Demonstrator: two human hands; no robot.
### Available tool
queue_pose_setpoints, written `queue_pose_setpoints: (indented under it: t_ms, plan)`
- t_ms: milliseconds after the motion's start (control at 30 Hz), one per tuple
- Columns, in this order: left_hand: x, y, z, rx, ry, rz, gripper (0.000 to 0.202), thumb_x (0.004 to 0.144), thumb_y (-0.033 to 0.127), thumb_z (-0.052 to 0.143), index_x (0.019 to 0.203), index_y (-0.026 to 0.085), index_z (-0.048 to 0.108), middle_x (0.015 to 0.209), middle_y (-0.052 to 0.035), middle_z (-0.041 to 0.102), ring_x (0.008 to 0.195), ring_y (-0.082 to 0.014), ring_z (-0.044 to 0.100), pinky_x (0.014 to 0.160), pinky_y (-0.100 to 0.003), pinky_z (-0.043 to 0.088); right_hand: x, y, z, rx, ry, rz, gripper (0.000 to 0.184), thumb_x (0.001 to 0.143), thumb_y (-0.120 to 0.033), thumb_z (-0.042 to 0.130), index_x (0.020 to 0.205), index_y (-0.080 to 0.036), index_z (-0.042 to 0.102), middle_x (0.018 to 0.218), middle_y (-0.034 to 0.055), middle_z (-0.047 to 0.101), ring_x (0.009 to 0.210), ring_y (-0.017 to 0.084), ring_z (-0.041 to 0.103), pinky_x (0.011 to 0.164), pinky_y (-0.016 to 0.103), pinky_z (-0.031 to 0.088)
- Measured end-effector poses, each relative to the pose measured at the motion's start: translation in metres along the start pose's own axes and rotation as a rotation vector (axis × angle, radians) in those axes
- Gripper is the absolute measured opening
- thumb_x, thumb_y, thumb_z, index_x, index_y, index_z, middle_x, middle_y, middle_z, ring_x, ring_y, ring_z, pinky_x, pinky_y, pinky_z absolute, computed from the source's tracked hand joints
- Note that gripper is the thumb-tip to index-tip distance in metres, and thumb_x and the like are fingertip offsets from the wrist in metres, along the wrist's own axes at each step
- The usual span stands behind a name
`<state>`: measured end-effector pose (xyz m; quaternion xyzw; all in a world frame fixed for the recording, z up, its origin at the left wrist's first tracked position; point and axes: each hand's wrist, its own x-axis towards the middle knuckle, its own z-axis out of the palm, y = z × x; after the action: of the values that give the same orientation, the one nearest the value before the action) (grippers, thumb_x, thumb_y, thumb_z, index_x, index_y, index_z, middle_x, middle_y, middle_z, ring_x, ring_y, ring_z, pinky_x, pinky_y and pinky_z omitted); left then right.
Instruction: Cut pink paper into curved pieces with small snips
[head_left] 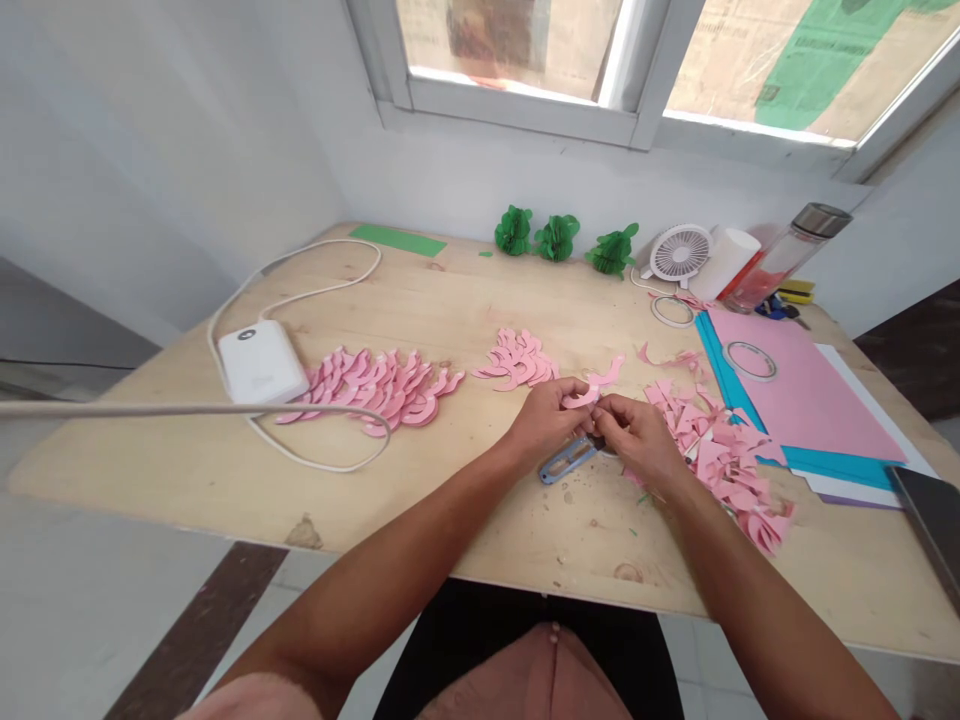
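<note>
My left hand (555, 412) is closed on a curved pink paper piece (582, 397), held between thumb and fingers above the table. My right hand (628, 428) meets it from the right with its fingers pinched together at the paper's edge; what lies between those fingertips is hidden. Beneath both hands rests a light-blue tool with a long slot (568, 460), perhaps a cutter, its far end covered. Just beyond lies another wavy pink strip (609, 371). A small heap of curved pink cut-outs (517, 360) is past my left hand, and pink paper scraps (731, 450) spread beside my right forearm.
Rows of pink cut-outs (382, 385) lie left, near a white power bank (262, 362) with a looping cable (300, 250). Green paper ornaments (556, 238), a small fan (680, 253) and a bottle (787, 255) stand behind. Tape (750, 361) sits on pink sheets (817, 390).
</note>
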<state>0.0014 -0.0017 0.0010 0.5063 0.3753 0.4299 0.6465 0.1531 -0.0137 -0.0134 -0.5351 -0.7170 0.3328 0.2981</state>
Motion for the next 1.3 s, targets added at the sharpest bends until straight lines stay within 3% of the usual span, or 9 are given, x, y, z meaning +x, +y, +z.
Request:
queue_pose_setpoints:
  t_ms: [467,800,1300]
  plan:
    - [0.0024,-0.0047,-0.0021,0.020,0.004,-0.007,0.003,0.071,0.016,0.056,0.071,0.013,0.056,0.054,0.0025,0.054,0.047,-0.0059,0.047,0.051,-0.019,0.039,0.0010,-0.0028,-0.0011,0.002,-0.026,0.005,0.026,0.085,-0.031,0.042,0.068,-0.017,0.056,0.057,-0.0022,0.050,0.049,0.009,0.038,0.046,0.020,0.029]
    - [0.0019,-0.0033,-0.0013,0.019,0.003,-0.019,0.005,0.071,0.018,0.057,0.069,0.013,0.056,0.054,0.0021,0.055,0.047,-0.0063,0.048,0.050,-0.019,0.039,0.0000,-0.0041,-0.0017,0.000,-0.029,0.013,0.026,0.084,-0.033,0.042,0.069,-0.016,0.057,0.061,0.0005,0.056,0.053,0.011,0.046,0.049,0.021,0.034]
    - [0.0019,-0.0033,-0.0018,0.031,0.000,-0.005,0.003,0.071,0.015,0.054,0.071,0.013,0.055,0.053,0.0022,0.055,0.047,-0.0059,0.049,0.050,-0.019,0.040,-0.0001,-0.0032,-0.0019,-0.001,-0.023,0.009,0.026,0.084,-0.032,0.043,0.068,-0.017,0.057,0.060,-0.0008,0.055,0.051,0.010,0.046,0.048,0.021,0.033]
